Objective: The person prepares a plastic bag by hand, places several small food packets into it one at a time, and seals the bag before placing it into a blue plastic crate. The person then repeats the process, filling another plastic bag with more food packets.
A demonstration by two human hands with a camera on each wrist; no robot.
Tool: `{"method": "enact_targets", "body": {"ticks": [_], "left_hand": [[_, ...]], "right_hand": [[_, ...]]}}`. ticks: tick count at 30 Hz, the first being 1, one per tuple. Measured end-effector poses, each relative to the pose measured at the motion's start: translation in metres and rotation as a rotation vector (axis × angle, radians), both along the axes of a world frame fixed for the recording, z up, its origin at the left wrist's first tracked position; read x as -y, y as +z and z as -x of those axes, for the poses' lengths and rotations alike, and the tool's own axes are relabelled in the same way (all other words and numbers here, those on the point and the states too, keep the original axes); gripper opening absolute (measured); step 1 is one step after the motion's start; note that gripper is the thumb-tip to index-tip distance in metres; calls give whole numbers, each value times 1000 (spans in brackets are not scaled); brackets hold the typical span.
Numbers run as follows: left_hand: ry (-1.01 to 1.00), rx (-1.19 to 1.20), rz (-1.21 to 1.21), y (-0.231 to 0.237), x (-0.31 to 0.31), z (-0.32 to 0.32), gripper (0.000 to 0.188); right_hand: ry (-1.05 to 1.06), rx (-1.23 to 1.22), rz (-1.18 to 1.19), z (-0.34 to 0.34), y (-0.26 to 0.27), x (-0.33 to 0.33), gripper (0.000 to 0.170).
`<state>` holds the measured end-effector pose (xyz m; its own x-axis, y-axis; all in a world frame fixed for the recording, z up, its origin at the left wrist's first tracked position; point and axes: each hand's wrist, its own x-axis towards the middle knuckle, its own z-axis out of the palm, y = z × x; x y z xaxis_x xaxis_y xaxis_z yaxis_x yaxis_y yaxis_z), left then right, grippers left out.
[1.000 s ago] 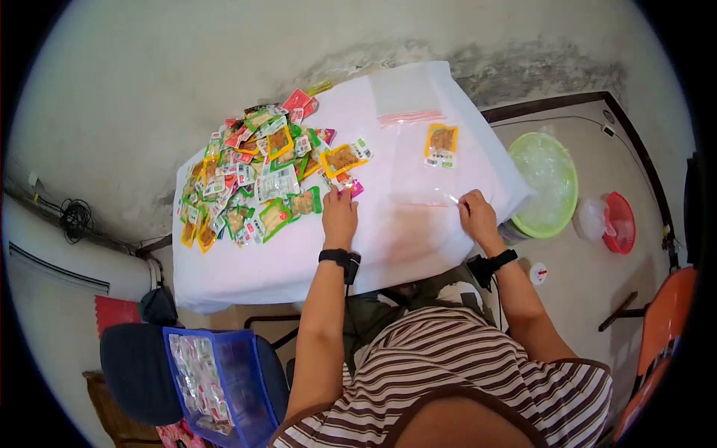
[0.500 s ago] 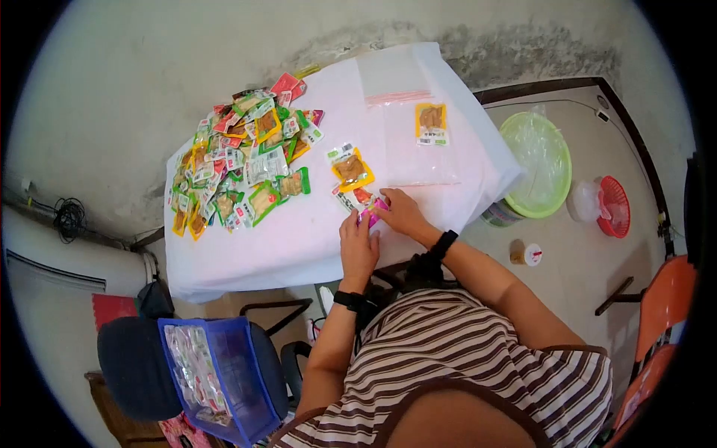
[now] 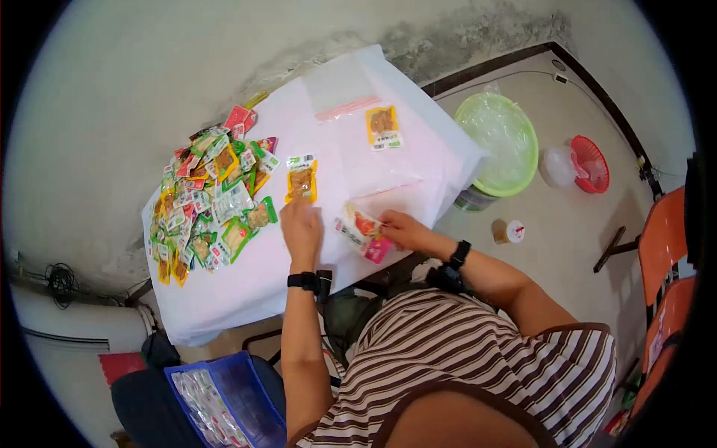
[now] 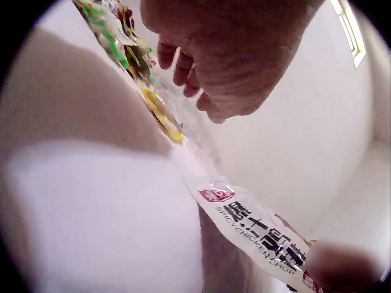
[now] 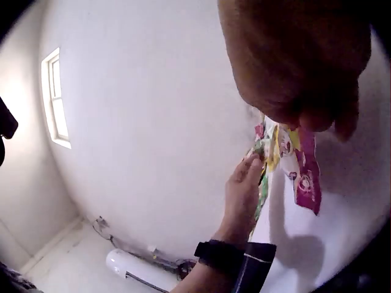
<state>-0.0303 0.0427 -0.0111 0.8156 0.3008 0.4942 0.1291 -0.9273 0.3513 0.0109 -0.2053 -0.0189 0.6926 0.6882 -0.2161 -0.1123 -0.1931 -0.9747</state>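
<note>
My right hand point(image 3: 407, 230) pinches a white and pink spicy chicken chop packet point(image 3: 360, 225) by its right edge, over the front of the table. In the left wrist view the printed white face of the packet point(image 4: 259, 238) shows. My left hand point(image 3: 301, 233) reaches over the cloth, its fingertips right at the lower end of a yellow-edged snack packet point(image 3: 301, 179). Loosely bent, spread fingers point(image 4: 183, 67) show in the left wrist view with nothing between them. Another yellow packet point(image 3: 382, 123) lies on a clear zip bag point(image 3: 373, 168).
A heap of snack packets point(image 3: 198, 201) covers the left of the white-clothed table point(image 3: 216, 302). More clear bags point(image 3: 336, 86) lie at the back. Right of the table stand a green-rimmed bucket point(image 3: 534, 142), a red basket point(image 3: 591, 164) and a cup point(image 3: 514, 231). A blue crate point(image 3: 246, 396) is at lower left.
The right hand came from the zip bag to the pink packet, and now lifts it. The left hand left that packet and moved left to the yellow one. The head view has turned.
</note>
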Motion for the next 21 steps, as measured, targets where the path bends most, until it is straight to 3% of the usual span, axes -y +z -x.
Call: {"method": "enact_targets", "body": {"ticks": [2, 7, 14, 21], "left_hand": [[-335, 30, 7, -4, 19, -7, 33], [-376, -10, 47, -4, 64, -30, 30], [-377, 32, 18, -17, 68, -48, 10], [-345, 64, 112, -16, 69, -49, 4]], "right_hand": [[-55, -58, -32, 5, -9, 29, 17], [-92, -316, -169, 13, -23, 75, 12], [-194, -336, -307, 18, -34, 89, 13], [-263, -280, -323, 14, -34, 85, 14]]}}
